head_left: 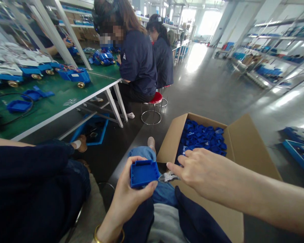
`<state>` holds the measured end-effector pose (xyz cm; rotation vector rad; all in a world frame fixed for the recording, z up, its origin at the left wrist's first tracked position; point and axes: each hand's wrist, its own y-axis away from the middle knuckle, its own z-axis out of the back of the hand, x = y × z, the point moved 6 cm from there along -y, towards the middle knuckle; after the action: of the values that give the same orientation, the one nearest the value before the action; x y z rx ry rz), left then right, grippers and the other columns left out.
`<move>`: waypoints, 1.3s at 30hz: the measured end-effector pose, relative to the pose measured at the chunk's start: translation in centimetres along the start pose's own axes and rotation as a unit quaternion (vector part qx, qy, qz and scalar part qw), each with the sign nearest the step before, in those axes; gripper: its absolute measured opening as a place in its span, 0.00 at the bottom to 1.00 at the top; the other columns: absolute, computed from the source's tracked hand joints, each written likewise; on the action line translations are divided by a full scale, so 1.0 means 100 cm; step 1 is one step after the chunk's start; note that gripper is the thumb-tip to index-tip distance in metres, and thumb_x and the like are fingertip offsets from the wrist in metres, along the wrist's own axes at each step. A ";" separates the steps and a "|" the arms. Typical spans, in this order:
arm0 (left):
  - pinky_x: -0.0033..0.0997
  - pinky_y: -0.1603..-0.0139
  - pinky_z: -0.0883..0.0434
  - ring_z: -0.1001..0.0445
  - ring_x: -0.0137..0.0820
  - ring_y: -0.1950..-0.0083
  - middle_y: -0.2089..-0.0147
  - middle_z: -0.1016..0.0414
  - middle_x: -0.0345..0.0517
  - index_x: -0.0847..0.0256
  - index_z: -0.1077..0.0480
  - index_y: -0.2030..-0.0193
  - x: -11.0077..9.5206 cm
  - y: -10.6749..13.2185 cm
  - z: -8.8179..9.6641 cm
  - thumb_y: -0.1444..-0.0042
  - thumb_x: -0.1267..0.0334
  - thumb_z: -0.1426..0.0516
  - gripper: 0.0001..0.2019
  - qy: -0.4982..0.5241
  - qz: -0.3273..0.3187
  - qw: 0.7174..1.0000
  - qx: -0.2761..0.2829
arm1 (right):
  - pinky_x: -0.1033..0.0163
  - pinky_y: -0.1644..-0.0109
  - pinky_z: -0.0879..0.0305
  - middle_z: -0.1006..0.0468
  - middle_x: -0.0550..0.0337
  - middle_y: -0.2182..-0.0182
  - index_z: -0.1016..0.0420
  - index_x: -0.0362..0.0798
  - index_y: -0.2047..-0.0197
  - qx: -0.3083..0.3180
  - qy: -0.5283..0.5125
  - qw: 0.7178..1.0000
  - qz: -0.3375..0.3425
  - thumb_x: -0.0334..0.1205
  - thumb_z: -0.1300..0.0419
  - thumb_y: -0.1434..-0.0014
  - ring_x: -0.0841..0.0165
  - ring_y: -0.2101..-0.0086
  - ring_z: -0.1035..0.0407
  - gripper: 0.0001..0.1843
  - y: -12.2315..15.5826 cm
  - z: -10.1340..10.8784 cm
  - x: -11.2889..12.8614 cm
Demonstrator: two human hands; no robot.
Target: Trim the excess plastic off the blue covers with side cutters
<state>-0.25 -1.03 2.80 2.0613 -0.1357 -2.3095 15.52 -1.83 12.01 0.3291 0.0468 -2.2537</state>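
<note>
My left hand [131, 192] is closed around a shallow blue plastic box [144, 173], thumb along its near edge and fingers behind its left side. The open face of the box is turned up toward me. At its right side, my right hand [195, 170] grips a small silver metal hand tool [168, 177]. The tool's narrow tip is at or very near the box's lower right corner; whether they touch I cannot tell. Its handle is hidden in my palm, so the exact kind does not show. My index finger points toward the box.
A cardboard carton [171, 140] full of blue plastic parts [202, 136] stands open beyond my right hand. To the left is a green-topped workbench [101, 76] with blue and white assemblies [74, 75]. Co-workers [139, 60] sit along it on red stools [155, 98]. A blue tray [101, 135] lies underneath.
</note>
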 end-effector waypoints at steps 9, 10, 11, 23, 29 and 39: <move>0.24 0.66 0.28 0.26 0.28 0.66 0.62 0.24 0.37 0.57 0.31 0.55 0.007 -0.005 0.003 0.57 0.60 0.30 0.23 0.077 0.033 0.996 -0.036 | 0.56 0.69 0.39 0.23 0.55 0.70 0.21 0.48 0.59 -0.051 0.046 0.997 -0.029 0.27 0.40 0.40 0.58 0.68 0.27 0.09 -0.009 0.012 -0.007; 0.23 0.65 0.28 0.26 0.28 0.66 0.62 0.24 0.37 0.57 0.30 0.55 0.010 -0.006 0.004 0.58 0.60 0.30 0.23 0.095 0.043 0.994 -0.043 | 0.56 0.68 0.39 0.23 0.54 0.69 0.21 0.47 0.58 -0.066 0.054 0.995 -0.051 0.27 0.40 0.41 0.57 0.67 0.27 0.10 -0.008 0.014 -0.012; 0.23 0.65 0.28 0.26 0.27 0.66 0.63 0.24 0.37 0.58 0.30 0.54 0.013 -0.007 0.005 0.58 0.60 0.29 0.24 0.114 0.052 0.991 -0.050 | 0.55 0.67 0.39 0.23 0.54 0.69 0.21 0.47 0.56 -0.084 0.057 0.991 -0.084 0.26 0.39 0.42 0.56 0.66 0.28 0.13 -0.005 0.016 -0.019; 0.31 0.57 0.28 0.24 0.33 0.61 0.60 0.22 0.41 0.59 0.33 0.51 0.033 -0.015 0.010 0.56 0.56 0.30 0.27 0.132 0.066 0.986 -0.074 | 0.61 0.67 0.34 0.24 0.59 0.73 0.26 0.41 0.47 -0.166 -0.759 0.553 -0.301 0.55 0.40 0.37 0.67 0.74 0.31 0.26 -0.018 -0.098 0.015; 0.46 0.47 0.27 0.23 0.45 0.48 0.48 0.26 0.52 0.57 0.37 0.45 0.033 0.003 -0.003 0.51 0.51 0.32 0.30 -0.017 -0.019 0.990 -0.136 | 0.61 0.66 0.34 0.27 0.59 0.70 0.27 0.44 0.46 -0.226 -0.799 0.462 -0.312 0.61 0.45 0.36 0.67 0.72 0.33 0.29 -0.038 -0.121 0.036; 0.41 0.43 0.27 0.21 0.44 0.45 0.48 0.18 0.49 0.57 0.24 0.48 0.024 -0.009 -0.016 0.42 0.49 0.37 0.19 0.141 0.061 0.965 0.211 | 0.63 0.61 0.37 0.22 0.61 0.67 0.20 0.47 0.59 -0.130 -0.716 0.671 -0.144 0.42 0.37 0.39 0.68 0.68 0.32 0.09 -0.023 -0.081 -0.003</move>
<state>1.03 -0.45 0.12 2.4604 -0.7784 -2.0191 15.78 1.05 4.11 -1.7290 -0.4266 -2.1285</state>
